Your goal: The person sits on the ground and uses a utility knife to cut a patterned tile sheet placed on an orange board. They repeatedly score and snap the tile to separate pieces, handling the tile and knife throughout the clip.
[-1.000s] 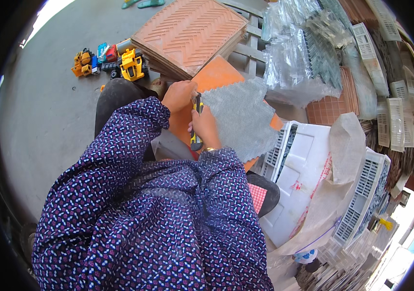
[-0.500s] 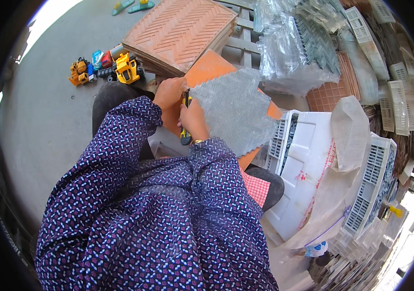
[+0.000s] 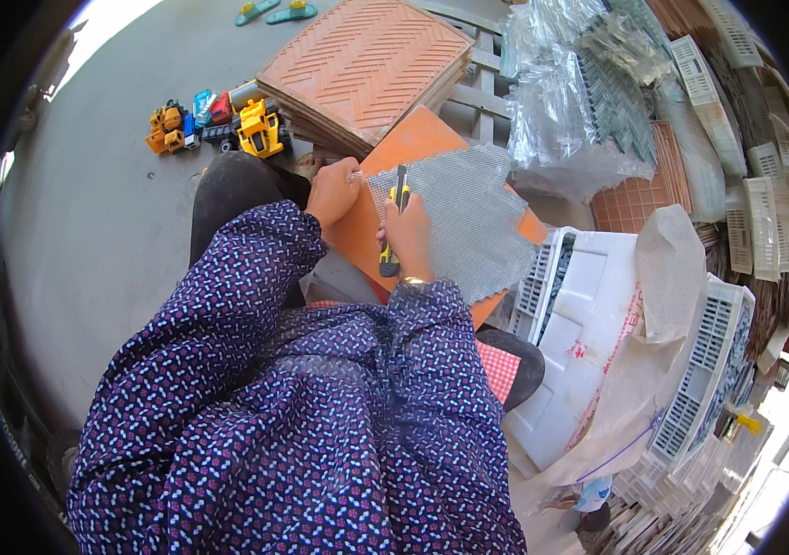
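Note:
A grey mesh-backed mosaic sheet (image 3: 478, 222) lies on an orange board (image 3: 413, 148) across my lap. My right hand (image 3: 406, 233) grips a yellow and black utility knife (image 3: 394, 217), its blade end pointing away from me along the sheet's left edge. My left hand (image 3: 332, 190) pinches the sheet's near left corner and rests on the board. Both arms wear dark blue patterned sleeves.
A stack of orange herringbone tiles (image 3: 367, 65) sits beyond the board. Toy trucks (image 3: 219, 125) stand on the grey floor at left. Plastic-wrapped mosaic sheets (image 3: 579, 102) pile at the upper right. White plastic crates (image 3: 598, 324) and a white sack (image 3: 672, 277) crowd the right.
The view has shifted, so board and sheet sit a little lower in the picture. My left hand has moved onto the sheet's corner. The knife stays in my right hand.

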Available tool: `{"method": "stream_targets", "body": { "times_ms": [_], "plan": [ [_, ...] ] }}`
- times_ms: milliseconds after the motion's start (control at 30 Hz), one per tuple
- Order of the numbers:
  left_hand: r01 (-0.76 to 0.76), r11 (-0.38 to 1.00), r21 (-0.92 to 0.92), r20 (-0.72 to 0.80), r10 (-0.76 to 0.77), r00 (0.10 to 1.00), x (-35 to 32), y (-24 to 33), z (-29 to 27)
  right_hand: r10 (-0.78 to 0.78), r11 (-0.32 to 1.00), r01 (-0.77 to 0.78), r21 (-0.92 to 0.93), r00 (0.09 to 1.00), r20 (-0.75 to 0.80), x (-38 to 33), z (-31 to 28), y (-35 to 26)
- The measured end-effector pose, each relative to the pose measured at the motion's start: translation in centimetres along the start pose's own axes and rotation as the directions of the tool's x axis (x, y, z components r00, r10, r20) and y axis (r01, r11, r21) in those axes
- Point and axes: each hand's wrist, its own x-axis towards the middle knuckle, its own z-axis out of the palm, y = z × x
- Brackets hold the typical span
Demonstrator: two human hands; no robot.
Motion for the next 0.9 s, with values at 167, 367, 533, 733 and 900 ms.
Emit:
{"method": "stream_targets", "body": {
  "times_ms": [167, 367, 533, 733, 900],
  "plan": [
    [0.077, 0.997, -0.03, 0.003, -0.077, 0.997, -0.5, 0.2, 0.5, -0.347, 0.858, 0.274, -0.435, 0.933, -0.097, 1.6, -1.4, 0.0],
    [0.165, 0.986, 0.009, 0.099, -0.165, 0.981, 0.0, 0.7, 0.4, -0.39, 0.785, 0.263, -0.561, 0.914, -0.117, 3.3, 0.7, -2.3],
    [0.199, 0.98, 0.005, 0.095, -0.198, 0.976, 0.0, 0.7, 0.8, -0.381, 0.738, 0.255, -0.624, 0.921, -0.075, 3.6, 1.3, -2.5],
    [0.297, 0.955, 0.019, 0.073, -0.298, 0.952, -0.5, 1.7, 0.4, -0.286, 0.867, 0.245, -0.435, 0.958, -0.03, 0.3, -0.2, -1.0],
    [0.276, 0.961, -0.018, 0.036, -0.276, 0.961, -0.7, 1.9, 0.9, -0.327, 0.834, 0.249, -0.492, 0.942, -0.077, 1.1, -1.4, -1.2]
  ]
}}
